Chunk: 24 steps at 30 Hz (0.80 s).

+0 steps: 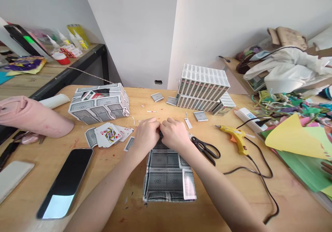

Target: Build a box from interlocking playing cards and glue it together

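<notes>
A box covered in grey-backed playing cards (166, 182) lies in front of me. At its far end, my left hand (147, 133) and my right hand (175, 132) meet, fingers curled and pinched close together. Something small and dark shows between the fingertips, but the fingers hide what it is. Two cards stick out along the box's right side, one a white-bordered card (189, 184) near the front corner. Black-handled scissors (206, 149) lie just right of my right hand. Left of my left wrist are a single card (129, 144) and a face-up pile of playing cards (109, 134).
A finished-looking card-covered box (100, 104) with an opening on top stands back left. Stacked card packs (202, 86) stand at the back. A yellow glue gun (237, 138) with its cord and a power strip (250, 118) are right. A phone (64, 183) and pink roll (38, 118) lie left.
</notes>
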Tool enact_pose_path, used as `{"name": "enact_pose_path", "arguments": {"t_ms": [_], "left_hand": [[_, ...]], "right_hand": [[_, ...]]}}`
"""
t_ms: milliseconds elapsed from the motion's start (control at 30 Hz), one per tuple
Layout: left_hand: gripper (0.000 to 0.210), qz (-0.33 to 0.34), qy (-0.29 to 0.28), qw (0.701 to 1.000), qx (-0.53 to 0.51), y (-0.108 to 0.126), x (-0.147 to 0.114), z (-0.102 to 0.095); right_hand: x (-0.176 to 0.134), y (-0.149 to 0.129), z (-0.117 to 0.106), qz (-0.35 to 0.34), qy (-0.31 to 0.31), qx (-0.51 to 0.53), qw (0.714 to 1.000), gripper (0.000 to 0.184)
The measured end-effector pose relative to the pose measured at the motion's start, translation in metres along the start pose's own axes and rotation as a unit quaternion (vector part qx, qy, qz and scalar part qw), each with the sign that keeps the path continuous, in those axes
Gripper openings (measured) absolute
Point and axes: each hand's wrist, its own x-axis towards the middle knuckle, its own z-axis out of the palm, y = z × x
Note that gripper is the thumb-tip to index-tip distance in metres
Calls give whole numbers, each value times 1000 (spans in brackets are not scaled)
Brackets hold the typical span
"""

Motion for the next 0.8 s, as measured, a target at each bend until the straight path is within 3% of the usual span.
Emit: {"name": "enact_pose_path", "arguments": {"t_ms": [100,200,300,400,667,800], "left_hand": [[22,3,-10,1000,-1,0,-3,-2],[17,8,-35,999,-11,2,-8,-8],[32,52,-59,997,-15,7,-12,-14],[44,101,-77,992,0,15,-14,-19],[41,132,-103,985,-37,12,-14,-21],[43,134,-104,984,-53,7,-14,-20]], "right_hand": [[-3,5,-2,18,8,29,999,15],[-11,22,-8,88,21,156,984,22],[-24,44,-13,160,67,323,930,24],[-40,56,-12,192,83,419,883,22],[-54,37,13,239,100,515,817,21],[-54,36,17,229,119,524,812,19]]}}
